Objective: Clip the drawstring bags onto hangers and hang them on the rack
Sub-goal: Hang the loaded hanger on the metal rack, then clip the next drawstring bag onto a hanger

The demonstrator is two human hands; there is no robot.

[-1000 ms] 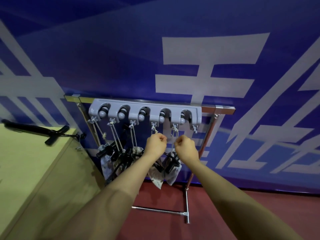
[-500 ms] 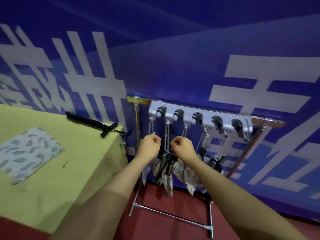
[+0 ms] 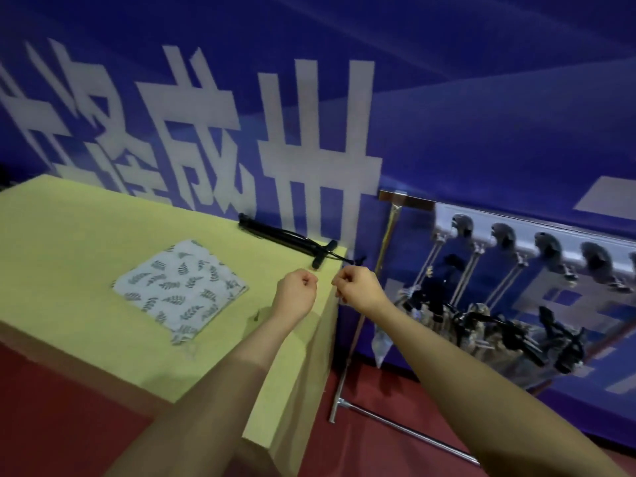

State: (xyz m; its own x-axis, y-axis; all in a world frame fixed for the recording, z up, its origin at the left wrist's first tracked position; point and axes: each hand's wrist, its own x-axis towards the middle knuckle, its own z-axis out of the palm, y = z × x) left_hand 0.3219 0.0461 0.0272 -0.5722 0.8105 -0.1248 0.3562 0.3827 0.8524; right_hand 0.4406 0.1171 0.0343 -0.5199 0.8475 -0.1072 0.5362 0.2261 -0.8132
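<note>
A white drawstring bag (image 3: 179, 290) with a dark leaf print lies flat on the yellow table (image 3: 69, 242). A black clip hanger (image 3: 285, 237) lies at the table's far right corner. My left hand (image 3: 296, 293) hovers over the table's right edge with its fingers curled and nothing visible in it. My right hand (image 3: 358, 290) is curled the same way just off the table edge, beside the left. On the right, the metal rack (image 3: 387, 235) carries a grey hook strip (image 3: 537, 235), and several patterned bags on black hangers (image 3: 481, 325) hang from it by cords.
A blue banner wall with large white characters (image 3: 309, 132) stands close behind the table and rack. The rack's chrome foot bar (image 3: 395, 425) runs along the red floor (image 3: 51, 425) by the table's right side.
The view has swung left from the rack to the table. Both hands have come away from the hanging cords and now sit over the table's right edge, still curled.
</note>
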